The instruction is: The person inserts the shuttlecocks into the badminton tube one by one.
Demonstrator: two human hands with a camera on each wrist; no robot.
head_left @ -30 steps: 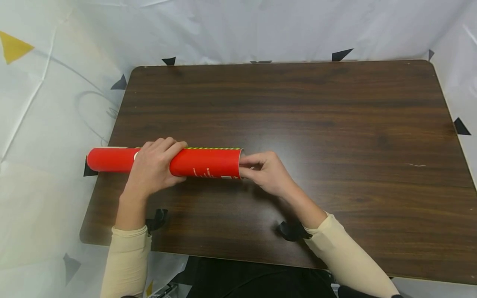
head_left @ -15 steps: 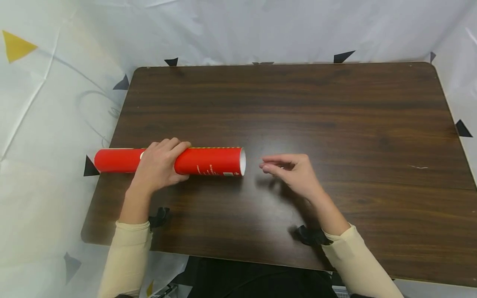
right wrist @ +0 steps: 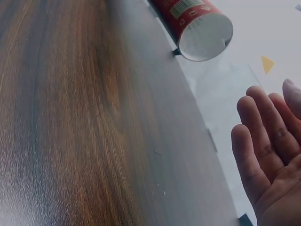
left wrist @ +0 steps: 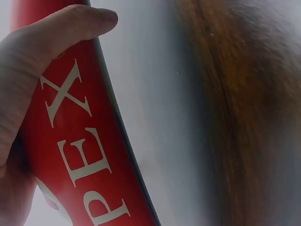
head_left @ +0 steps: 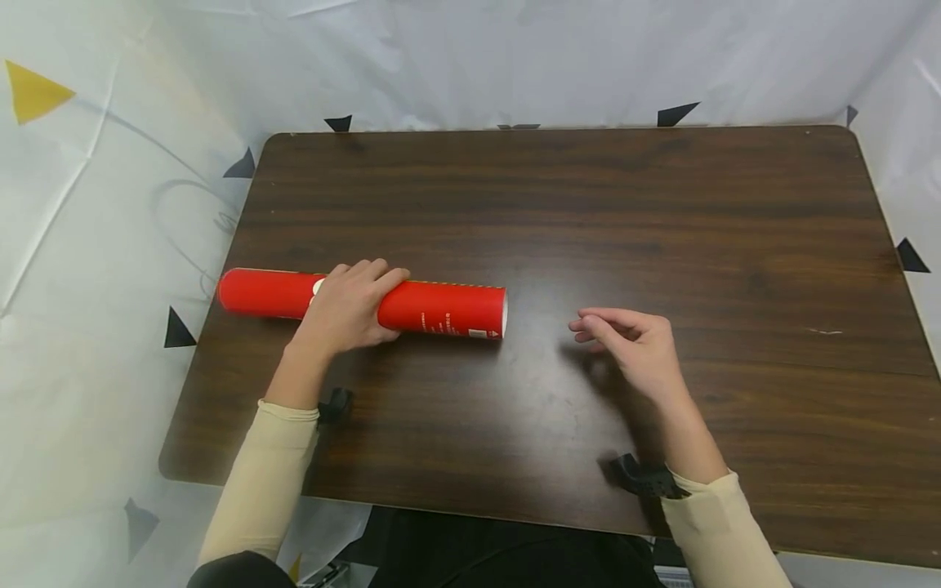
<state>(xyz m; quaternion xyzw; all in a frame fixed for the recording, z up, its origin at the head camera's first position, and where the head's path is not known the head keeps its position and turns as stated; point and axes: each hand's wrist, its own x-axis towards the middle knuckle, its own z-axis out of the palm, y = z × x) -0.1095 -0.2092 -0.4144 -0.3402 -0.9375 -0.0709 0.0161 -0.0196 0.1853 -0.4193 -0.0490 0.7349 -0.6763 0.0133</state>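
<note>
A long red cardboard tube (head_left: 456, 309) is held level above the left part of the table, its open end toward the right. My left hand (head_left: 351, 306) grips it around the middle from above. In the left wrist view, pale letters reading "PEX" run along the tube (left wrist: 84, 141), and the thumb (left wrist: 80, 23) lies across it. To the right, apart from the tube, my right hand (head_left: 632, 347) hovers with loosely bent fingers and nothing in it. The right wrist view shows the tube's whitish inside (right wrist: 205, 37) and the right hand's fingers (right wrist: 256, 136) extended.
The brown wooden table (head_left: 559, 196) reaches well past both hands to the back and right. White sheeting (head_left: 470, 57) surrounds it, with dark triangular patches (head_left: 678, 113) along the edge and a yellow one (head_left: 37, 91) at the left. Dark wrist mounts (head_left: 647, 478) sit below the sleeves.
My right hand's fingers have come out of the tube's open end and moved away to the right. The left hand has shifted the tube rightward, tilting its left end slightly away.
</note>
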